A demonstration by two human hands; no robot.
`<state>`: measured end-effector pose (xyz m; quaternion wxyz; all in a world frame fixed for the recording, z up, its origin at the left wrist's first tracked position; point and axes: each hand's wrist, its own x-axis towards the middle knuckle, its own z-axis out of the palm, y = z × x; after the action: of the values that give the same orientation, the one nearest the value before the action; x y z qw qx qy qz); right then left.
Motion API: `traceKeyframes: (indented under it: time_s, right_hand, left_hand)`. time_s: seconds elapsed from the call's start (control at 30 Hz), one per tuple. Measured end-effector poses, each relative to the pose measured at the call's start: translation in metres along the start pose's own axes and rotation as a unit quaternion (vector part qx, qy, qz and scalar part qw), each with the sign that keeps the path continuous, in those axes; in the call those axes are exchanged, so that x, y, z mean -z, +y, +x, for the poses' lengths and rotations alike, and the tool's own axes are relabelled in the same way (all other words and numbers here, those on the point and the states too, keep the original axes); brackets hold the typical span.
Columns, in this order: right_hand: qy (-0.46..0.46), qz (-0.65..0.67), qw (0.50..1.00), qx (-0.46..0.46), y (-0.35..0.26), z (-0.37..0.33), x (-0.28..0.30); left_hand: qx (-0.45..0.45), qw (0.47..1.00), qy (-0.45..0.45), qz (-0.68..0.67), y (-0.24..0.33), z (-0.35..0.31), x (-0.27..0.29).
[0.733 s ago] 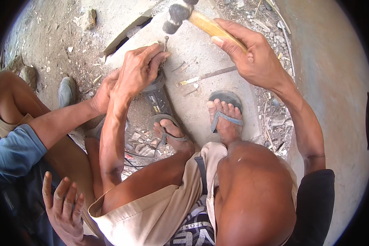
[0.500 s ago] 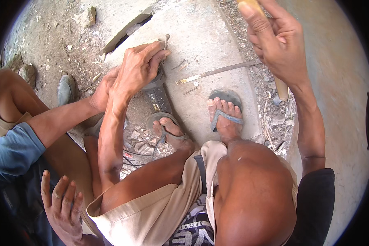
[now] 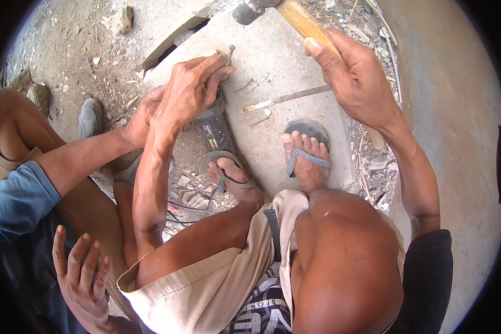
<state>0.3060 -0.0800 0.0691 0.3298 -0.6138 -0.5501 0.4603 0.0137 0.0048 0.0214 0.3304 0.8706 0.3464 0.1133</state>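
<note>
My left hand (image 3: 192,86) pinches an upright nail (image 3: 231,53) between thumb and fingers above the concrete slab (image 3: 267,55). What lies under its lower end is hidden by the fingers. In my right hand (image 3: 359,80) is a hammer (image 3: 303,23), gripped around its wooden handle. Its dark metal head is raised at the top edge, to the right of the nail and apart from it. Just beside my left wrist, a co-worker's hand (image 3: 139,122) reaches in, its fingers mostly hidden.
A dark angle grinder (image 3: 214,132) lies by my left sandal (image 3: 220,161). On the slab are a narrow metal strip (image 3: 286,99) and a loose nail (image 3: 243,87). The co-worker's other hand (image 3: 83,278) is spread at lower left. Rubble (image 3: 378,161) borders the slab.
My right hand has come down and to the left, bringing the hammer head into view at the top. My left hand stays nearly in place with the nail.
</note>
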Motion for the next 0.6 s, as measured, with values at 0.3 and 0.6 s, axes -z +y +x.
traceKeyframes:
  time_s: [0.3,0.6]
  right_hand:
    - [0.043,0.028,0.999,-0.017,0.000,0.003,-0.007]
    - [0.027,0.042,0.999,-0.003,-0.015,0.009,0.015]
  left_hand:
    - [-0.003,1.000,-0.006,0.001,0.001,0.002,0.000]
    - [-0.013,1.000,-0.002,0.003,-0.001,-0.001,0.000]
